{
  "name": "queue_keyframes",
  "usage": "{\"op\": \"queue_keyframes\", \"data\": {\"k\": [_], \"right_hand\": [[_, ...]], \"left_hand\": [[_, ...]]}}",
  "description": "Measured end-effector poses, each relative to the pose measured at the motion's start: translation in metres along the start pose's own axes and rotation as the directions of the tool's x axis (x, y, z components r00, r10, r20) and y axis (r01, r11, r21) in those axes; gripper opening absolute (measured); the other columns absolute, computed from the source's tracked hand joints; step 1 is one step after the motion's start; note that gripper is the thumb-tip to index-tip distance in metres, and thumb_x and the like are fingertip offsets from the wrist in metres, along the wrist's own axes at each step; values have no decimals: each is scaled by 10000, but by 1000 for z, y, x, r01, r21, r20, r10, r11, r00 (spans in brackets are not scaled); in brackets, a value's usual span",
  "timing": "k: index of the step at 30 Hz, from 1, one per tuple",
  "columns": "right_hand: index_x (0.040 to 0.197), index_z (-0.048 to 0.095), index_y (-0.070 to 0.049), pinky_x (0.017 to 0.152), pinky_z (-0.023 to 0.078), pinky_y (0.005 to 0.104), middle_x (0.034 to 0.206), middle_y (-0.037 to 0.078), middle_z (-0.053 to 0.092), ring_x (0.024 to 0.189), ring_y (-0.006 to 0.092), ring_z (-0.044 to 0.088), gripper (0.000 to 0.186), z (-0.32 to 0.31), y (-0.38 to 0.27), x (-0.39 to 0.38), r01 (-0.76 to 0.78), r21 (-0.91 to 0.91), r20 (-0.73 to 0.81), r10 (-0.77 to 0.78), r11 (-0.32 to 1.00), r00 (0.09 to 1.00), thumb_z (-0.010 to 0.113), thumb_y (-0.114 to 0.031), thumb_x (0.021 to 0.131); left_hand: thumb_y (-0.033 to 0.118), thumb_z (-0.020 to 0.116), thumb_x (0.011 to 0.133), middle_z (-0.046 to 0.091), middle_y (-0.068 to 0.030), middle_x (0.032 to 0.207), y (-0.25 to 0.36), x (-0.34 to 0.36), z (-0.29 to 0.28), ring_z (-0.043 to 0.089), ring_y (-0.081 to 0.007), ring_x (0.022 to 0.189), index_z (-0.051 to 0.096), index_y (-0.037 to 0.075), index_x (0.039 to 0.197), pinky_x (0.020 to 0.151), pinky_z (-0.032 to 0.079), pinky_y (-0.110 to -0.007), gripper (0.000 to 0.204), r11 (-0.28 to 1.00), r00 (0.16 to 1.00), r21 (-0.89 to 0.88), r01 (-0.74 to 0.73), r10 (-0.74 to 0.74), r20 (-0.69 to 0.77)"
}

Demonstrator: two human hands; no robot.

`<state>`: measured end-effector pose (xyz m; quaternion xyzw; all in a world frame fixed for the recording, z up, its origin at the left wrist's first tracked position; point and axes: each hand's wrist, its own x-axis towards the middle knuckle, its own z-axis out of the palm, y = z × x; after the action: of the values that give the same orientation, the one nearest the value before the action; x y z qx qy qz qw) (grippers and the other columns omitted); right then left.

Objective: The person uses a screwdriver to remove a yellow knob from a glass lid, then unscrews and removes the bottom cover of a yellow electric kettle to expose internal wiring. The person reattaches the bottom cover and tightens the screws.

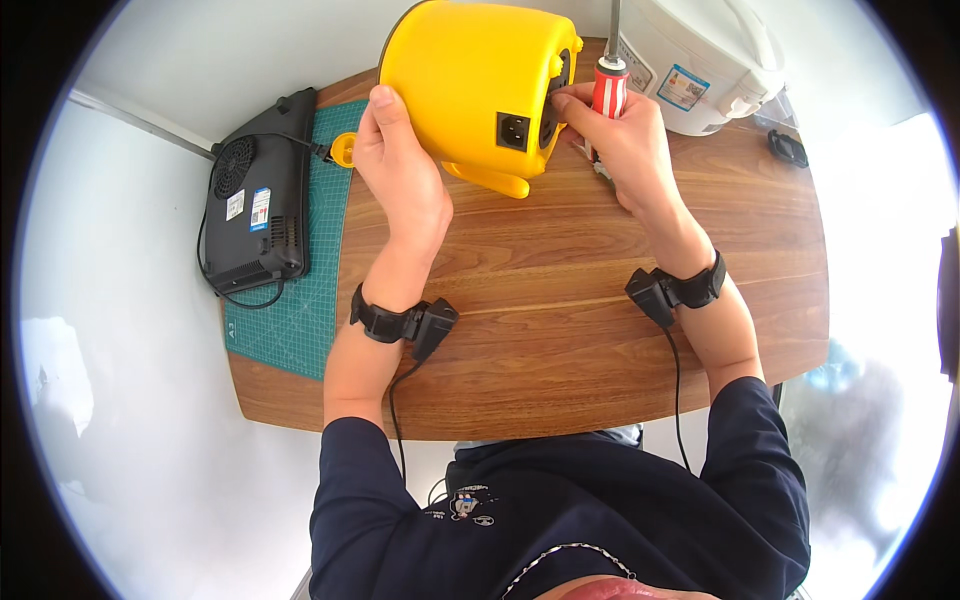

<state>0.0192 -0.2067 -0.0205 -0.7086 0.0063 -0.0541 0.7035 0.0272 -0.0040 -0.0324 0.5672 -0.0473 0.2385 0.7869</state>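
A yellow electric pot (455, 75) lies tipped, its dark underside with small yellow feet facing right and a black power socket (514, 130) on its wall. My left hand (402, 165) grips the pot from the left, thumb up against its side. At the underside, the thumb and fingertips of my right hand (630, 140) are pinched together; whatever is between them is too small to make out. Tucked in that same hand is a screwdriver (609, 92) with a red-and-white striped handle, its shaft pointing away from me. A yellow handle (490, 180) sticks out below the pot.
At left, a black appliance (255, 200) with a vent and cord rests partly on a green cutting mat (325, 250). A small yellow round part (344, 150) lies beside a plug. A white lidded appliance (690, 60) stands far right, near a small black object (788, 149).
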Motion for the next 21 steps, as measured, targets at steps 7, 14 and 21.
{"op": "queue_keyframes", "data": {"k": [7, 14, 21], "right_hand": [[999, 753, 23, 686, 513, 249, 871, 51, 749, 766, 102, 681, 186, 0, 13, 5, -51, 69, -28, 53, 996, 998, 755, -151, 934], [938, 759, -13, 683, 530, 273, 839, 46, 753, 720, 78, 650, 193, 0, 15, 2, 80, -267, -95, -109, 960, 990, 782, -197, 887], [902, 741, -34, 656, 543, 317, 770, 72, 684, 670, 231, 659, 153, -5, 21, 4, 431, -509, 12, -495, 745, 869, 799, -146, 814]], "left_hand": [[374, 488, 1134, 700, -32, 1057, -8, -6, -3, 613, -89, 984, 663, -7, 1132, 907, 485, -275, 420, 992, 990, 58, -113, 108, 89], [412, 528, 1114, 701, -28, 1096, -10, -6, -4, 617, -93, 1013, 659, -5, 1175, 940, 479, -275, 442, 999, 995, -5, -52, 53, 87], [404, 535, 1112, 700, -40, 1141, -9, 1, -5, 633, -108, 1047, 651, -4, 1209, 967, 490, -284, 436, 997, 997, -32, 71, -70, 23]]}}
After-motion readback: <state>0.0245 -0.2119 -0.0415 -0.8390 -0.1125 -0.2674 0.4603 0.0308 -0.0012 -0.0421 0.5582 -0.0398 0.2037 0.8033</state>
